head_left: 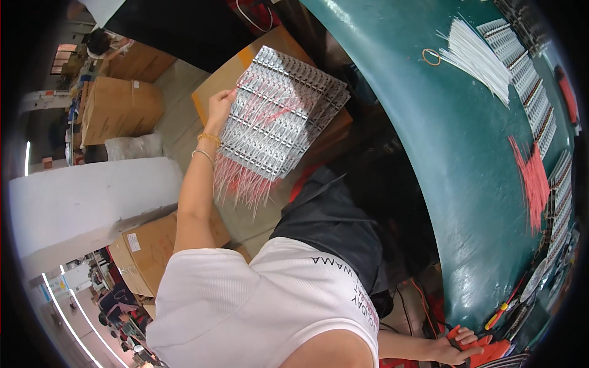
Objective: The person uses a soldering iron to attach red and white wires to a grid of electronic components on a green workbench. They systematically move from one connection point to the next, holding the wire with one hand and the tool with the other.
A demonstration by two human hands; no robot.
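Note:
A stack of silvery metal panels lies on a cardboard box on my left. Rows of small fittings and many thin white and pink wires cover it, the wires trailing past its near edge. My left hand is at the stack's upper left edge, fingers pinched together; what lies between them is too small to make out. Far to the right, my right hand curls its fingers at an orange-and-black thing by the near end of the green table. The exact kind of that thing cannot be told.
On the green table lie a fan of white wires, a bundle of red wires, rows of metal strips and a yellow-and-red screwdriver. Cardboard boxes and a white ledge stand left. Another person is far off.

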